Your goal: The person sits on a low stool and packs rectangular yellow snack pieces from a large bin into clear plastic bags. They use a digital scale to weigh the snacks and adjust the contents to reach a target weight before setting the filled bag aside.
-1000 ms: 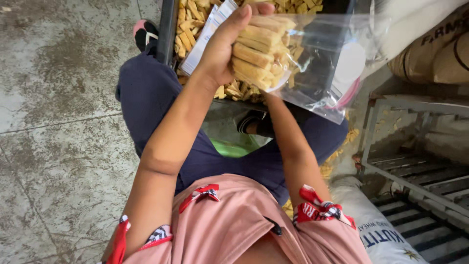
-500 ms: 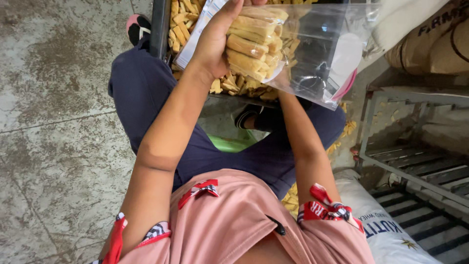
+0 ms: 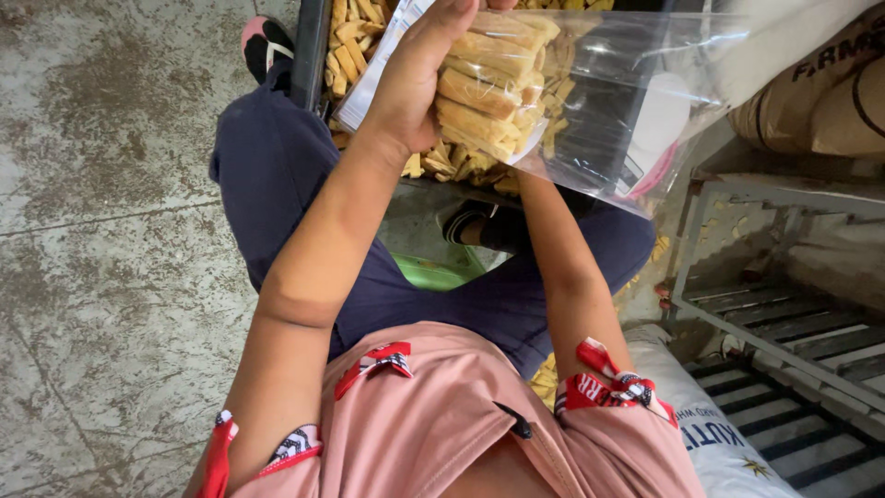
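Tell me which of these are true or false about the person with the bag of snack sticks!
1. The left hand grips a bundle of tan sticks at the clear plastic bag. True.
2. The bag is made of brown paper. False: it is see-through plastic.
3. More sticks lie loose in a tray beyond the knees. True.
4. The person wears a green shirt. False: the shirt is pink with red bows.
5. The right hand's fingers are in plain sight. False: the bag and the sticks hide that hand; only the forearm shows.
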